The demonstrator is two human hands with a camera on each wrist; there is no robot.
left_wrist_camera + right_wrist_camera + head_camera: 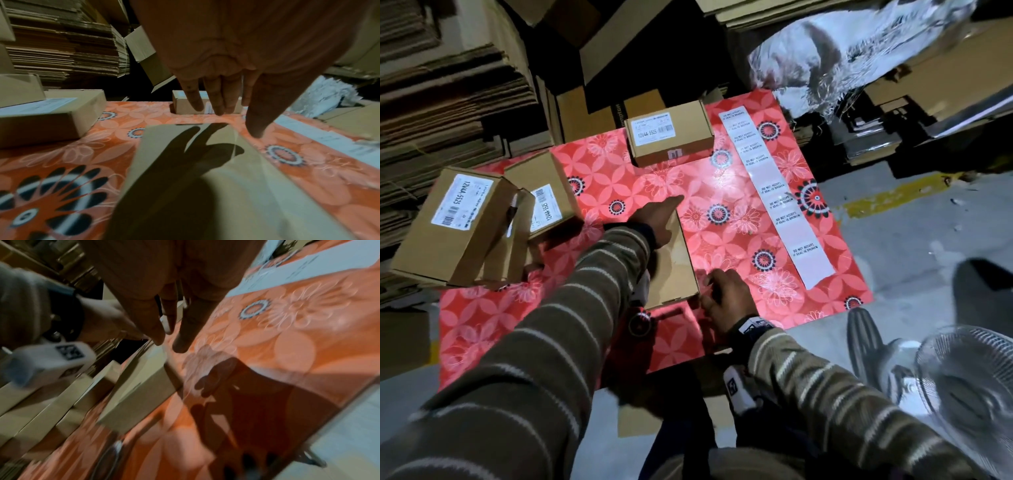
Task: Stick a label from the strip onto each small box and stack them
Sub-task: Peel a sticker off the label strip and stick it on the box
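Far left, a pile of boxes (458, 222) leaned untidily off the bench (722, 192) edge, printed labels up. Our left hand (657, 219) hovered over the plain box (674, 267) at bench centre, fingers (193, 99) straight and released, gripping nothing; whether the palm touched the lid we couldn't tell. At the box's near right corner sat our right hand (726, 298), fingers (180, 337) loosely extended, nothing held. A labelled box (669, 132) stood at the back. The label strip (777, 198) lay along the right, well apart from both hands. Likely step: settling this box before labelling. To do it well, we judged: steady the box flat with the left, peel one label cleanly with the right, lay it across the seam, rub down from one edge.
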